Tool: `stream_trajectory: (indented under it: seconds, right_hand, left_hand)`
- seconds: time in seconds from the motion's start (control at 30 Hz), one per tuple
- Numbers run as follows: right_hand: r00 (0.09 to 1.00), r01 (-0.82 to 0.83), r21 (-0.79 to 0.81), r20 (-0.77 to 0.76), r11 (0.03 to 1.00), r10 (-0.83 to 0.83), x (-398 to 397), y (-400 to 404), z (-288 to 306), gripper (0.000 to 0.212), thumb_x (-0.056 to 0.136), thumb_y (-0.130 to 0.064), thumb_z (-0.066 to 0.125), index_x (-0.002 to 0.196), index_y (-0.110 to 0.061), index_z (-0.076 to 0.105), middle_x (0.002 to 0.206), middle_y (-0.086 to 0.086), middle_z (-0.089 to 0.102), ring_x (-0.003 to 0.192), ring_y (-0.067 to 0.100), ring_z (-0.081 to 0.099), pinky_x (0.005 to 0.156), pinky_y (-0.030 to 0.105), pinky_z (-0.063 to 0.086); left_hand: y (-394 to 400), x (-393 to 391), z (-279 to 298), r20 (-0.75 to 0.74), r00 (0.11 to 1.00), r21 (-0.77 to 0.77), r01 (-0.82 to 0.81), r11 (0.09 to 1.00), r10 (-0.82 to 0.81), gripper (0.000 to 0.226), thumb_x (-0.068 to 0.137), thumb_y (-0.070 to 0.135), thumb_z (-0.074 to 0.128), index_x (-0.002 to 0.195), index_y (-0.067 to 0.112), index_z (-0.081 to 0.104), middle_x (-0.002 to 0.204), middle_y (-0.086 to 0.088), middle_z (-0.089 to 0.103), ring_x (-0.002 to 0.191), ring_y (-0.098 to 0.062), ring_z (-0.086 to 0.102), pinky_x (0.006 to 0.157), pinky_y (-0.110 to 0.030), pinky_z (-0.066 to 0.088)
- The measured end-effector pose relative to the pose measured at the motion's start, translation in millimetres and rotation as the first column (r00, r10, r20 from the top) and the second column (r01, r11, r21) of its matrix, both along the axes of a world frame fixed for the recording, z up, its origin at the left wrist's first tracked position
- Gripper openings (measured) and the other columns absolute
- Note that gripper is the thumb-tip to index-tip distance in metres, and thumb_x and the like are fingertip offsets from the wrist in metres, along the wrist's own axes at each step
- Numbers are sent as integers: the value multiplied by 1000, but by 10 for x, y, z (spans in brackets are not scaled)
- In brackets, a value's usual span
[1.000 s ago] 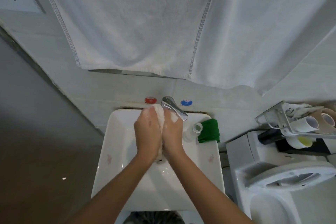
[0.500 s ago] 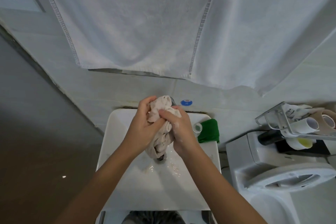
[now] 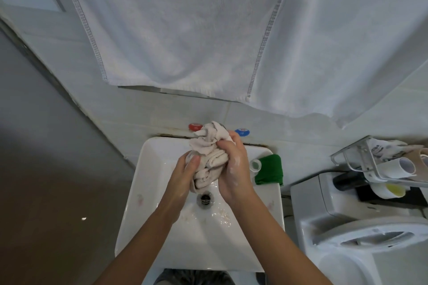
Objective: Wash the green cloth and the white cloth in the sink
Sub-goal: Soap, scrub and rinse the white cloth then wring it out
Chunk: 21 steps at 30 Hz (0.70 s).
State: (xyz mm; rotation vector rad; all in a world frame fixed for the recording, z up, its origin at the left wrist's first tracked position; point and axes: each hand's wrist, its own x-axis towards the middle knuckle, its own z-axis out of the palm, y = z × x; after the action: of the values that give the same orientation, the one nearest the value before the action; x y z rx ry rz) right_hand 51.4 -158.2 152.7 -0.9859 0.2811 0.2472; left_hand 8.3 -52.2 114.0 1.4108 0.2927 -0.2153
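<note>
Two hands: both were over the sink [image 3: 148, 192], working one bunched cloth between them.
Left hand [image 3: 185, 176]: gripped the lower left of the white cloth [image 3: 208, 155], thumb pressed against the fabric, fingers curled behind it.
Right hand [image 3: 234, 169]: fingers were curled round the right side of the white cloth, holding it tight; flecks of suds showed on the knuckles and the back of the hand.
White cloth: was wrung into a crumpled wad above the drain [image 3: 205, 199], its top rising in front of the wall between the red tap cap [image 3: 194, 126] and the blue tap cap [image 3: 242, 132].
Green cloth [image 3: 269, 170]: lay folded on the right rear rim of the sink, untouched, just beside a small clear cup [image 3: 255, 165].
Sink: white, with wet glints in the basin around the drain.
Towels [image 3: 185, 30]: hung white on the wall above the sink.
Toilet [image 3: 361, 233]: stood to the right, with a wire rack [image 3: 361, 159] of rolls above its tank.
</note>
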Motion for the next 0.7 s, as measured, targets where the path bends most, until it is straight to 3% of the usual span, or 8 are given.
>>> stream_trajectory:
  seconds: [0.07, 0.17, 0.3, 0.37, 0.47, 0.57, 0.7]
  right_hand:
    - [999, -22, 98, -23, 995, 24, 9, -12, 5, 20, 86, -6, 48, 101, -5, 60, 96, 15, 67, 89, 23, 67, 85, 38, 54]
    - [995, -76, 216, -42, 973, 87, 37, -40, 17, 44, 79, -14, 51, 118, 3, 57, 122, 26, 60, 116, 37, 58, 107, 48, 40]
    - [988, -121, 295, -59, 948, 144, 108, -123, 52, 48, 77, -17, 52, 122, 0, 58, 113, 19, 64, 105, 30, 62, 98, 42, 48]
    - [992, -119, 176, -27, 977, 126, 137, -150, 61, 38, 79, -13, 51, 114, -2, 59, 106, 16, 64, 98, 27, 62, 90, 39, 50]
    - [999, -19, -137, 31, 990, 24, 176, -165, 50, 17, 71, -13, 55, 87, -13, 57, 81, 6, 59, 74, 17, 58, 68, 30, 49]
    - [999, 24, -174, 50, 984, -15, 169, -162, -7, 17, 69, -14, 56, 86, -14, 55, 79, 5, 57, 72, 15, 57, 63, 27, 48]
    - [997, 73, -195, 5, 978, -74, 112, -76, -117, 13, 82, -12, 62, 94, -12, 55, 87, 9, 63, 83, 23, 62, 73, 34, 52]
  left_hand:
    - [23, 0, -85, -27, 1000, -45, 15, 999, -16, 65, 81, 70, 44, 135, 33, 47, 131, 13, 58, 121, -4, 54, 105, -38, 42]
    - [52, 13, -176, -70, 996, -95, 42, 995, -49, 57, 85, 72, 43, 133, 41, 50, 138, 15, 52, 129, -7, 47, 106, -37, 36]
    - [73, 67, -186, -146, 989, -169, -2, 986, -23, 31, 97, 54, 32, 107, 41, 58, 116, 16, 65, 102, -2, 62, 82, -22, 45]
    - [75, 53, -187, -112, 991, -193, 47, 980, -70, 40, 93, 55, 35, 123, 37, 54, 120, 13, 66, 108, -6, 62, 85, -27, 50]
    - [115, 16, -204, -53, 999, -250, -26, 968, 13, 60, 84, 48, 45, 139, 25, 43, 132, 1, 59, 120, -18, 58, 91, -41, 53]
    - [50, 3, -194, 53, 996, -177, -58, 982, 68, 49, 88, 39, 55, 134, 32, 44, 131, 10, 59, 122, -12, 55, 93, -33, 52]
    - [-68, 41, -35, 193, 962, -130, -169, 977, 192, 43, 87, 24, 56, 128, 32, 45, 123, 15, 62, 117, 0, 56, 88, -14, 47]
